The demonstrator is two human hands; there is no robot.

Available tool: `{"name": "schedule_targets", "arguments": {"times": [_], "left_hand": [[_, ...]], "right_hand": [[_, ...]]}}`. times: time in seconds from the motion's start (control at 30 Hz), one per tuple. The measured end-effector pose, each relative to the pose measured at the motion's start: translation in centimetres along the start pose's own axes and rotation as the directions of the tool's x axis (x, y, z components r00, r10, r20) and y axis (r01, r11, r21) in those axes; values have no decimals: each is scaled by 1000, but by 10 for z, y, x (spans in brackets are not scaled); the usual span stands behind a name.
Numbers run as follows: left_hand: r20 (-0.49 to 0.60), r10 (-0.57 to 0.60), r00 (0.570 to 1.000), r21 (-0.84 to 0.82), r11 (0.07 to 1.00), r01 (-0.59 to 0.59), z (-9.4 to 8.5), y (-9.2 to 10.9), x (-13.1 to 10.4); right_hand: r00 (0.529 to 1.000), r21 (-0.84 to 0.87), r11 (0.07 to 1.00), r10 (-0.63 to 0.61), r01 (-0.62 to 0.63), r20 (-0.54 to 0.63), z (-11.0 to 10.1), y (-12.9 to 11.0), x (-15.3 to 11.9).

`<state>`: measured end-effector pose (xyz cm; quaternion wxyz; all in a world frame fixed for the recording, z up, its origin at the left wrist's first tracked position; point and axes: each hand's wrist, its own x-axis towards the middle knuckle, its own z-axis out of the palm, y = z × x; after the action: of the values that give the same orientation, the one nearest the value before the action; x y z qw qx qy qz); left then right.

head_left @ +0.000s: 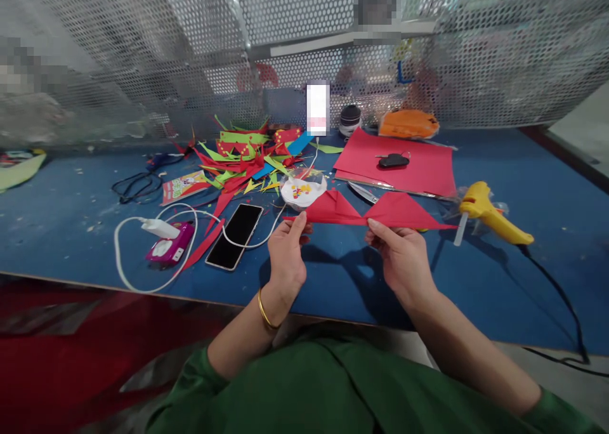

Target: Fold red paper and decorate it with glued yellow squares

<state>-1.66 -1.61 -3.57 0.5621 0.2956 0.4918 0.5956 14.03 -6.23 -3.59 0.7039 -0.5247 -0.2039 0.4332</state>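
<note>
A folded piece of red paper (399, 209) with two triangular peaks is stretched between my hands above the blue table. My left hand (287, 247) pinches its lower edge near the left end, thumb on top. Around the middle of that same edge, my right hand (402, 256) pinches it between thumb and fingers. Just behind the paper lie scissors (364, 192), partly hidden by it. A white dish (304, 193) holding small yellow and red bits sits behind my left hand. To the right of the paper lies a yellow glue gun (495, 213) with a glue stick protruding.
On the left are a dark phone (235, 237), a purple power adapter (172, 245) and a looping white cable (117, 250). Coloured paper scraps (238, 161) are heaped at the back. Red sheets (423, 167) carry a black key fob (394, 160). A perforated metal screen (304, 28) borders the table (476, 294).
</note>
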Motion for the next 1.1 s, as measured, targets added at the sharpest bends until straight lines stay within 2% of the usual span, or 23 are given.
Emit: {"name": "schedule_targets", "arguments": {"times": [0.13,0.27,0.3,0.37,0.43,0.5,0.53,0.57,0.6,0.63,0.67,0.7,0.73,0.77,0.87,0.93,1.0,1.03,1.1], "left_hand": [[32,14,999,89,996,-17,-7,6,-2],[52,45,998,171,984,-53,-30,18,-5],[38,82,996,260,962,-89,-38,20,-5],[5,96,995,412,907,-90,-54,22,-5],[-6,75,997,532,845,-61,-68,23,-5],[22,81,997,677,732,-74,-78,22,-4],[47,89,995,750,655,-94,-81,22,-4],[69,115,991,807,578,-123,-83,22,-4],[108,129,986,846,508,-160,-84,22,-3],[143,140,980,876,442,-191,-85,22,-3],[183,147,972,894,387,-227,-86,22,-2],[231,157,960,898,345,-272,-87,21,-1],[286,173,943,891,315,-328,-89,20,0],[344,196,918,872,295,-390,-90,20,1],[484,246,840,798,270,-539,-96,18,0],[514,237,825,778,276,-564,-99,19,-2],[535,233,812,757,296,-583,-101,20,-5],[544,248,802,741,307,-598,-102,20,-6],[569,239,787,720,318,-617,-103,20,-6]], "right_hand": [[998,-21,999,47,-46,36,-1,1,2],[980,-127,984,141,-123,139,0,6,0],[969,-165,977,167,-137,180,-1,6,-4],[927,-270,949,241,-163,288,-7,1,-14],[868,-434,898,267,-67,419,-21,-11,-23],[844,-593,772,147,228,515,-42,-31,-24],[863,-644,671,11,368,505,-56,-43,-20],[879,-694,555,-168,459,447,-70,-54,-13],[862,-780,385,-332,494,382,-86,-66,-2],[829,-874,167,-437,456,349,-103,-76,11],[810,-927,-43,-472,372,347,-118,-85,26],[823,-931,-220,-438,292,362,-132,-91,40],[851,-905,-358,-375,232,367,-144,-95,53],[878,-870,-449,-309,205,366,-152,-97,64],[897,-836,-508,-241,209,371,-157,-95,79],[897,-831,-516,-237,209,373,-153,-90,79],[898,-826,-522,-228,214,377,-159,-87,80],[898,-818,-544,-243,188,368,-171,-88,83],[889,-832,-519,-263,197,375,-215,-96,94]]}}
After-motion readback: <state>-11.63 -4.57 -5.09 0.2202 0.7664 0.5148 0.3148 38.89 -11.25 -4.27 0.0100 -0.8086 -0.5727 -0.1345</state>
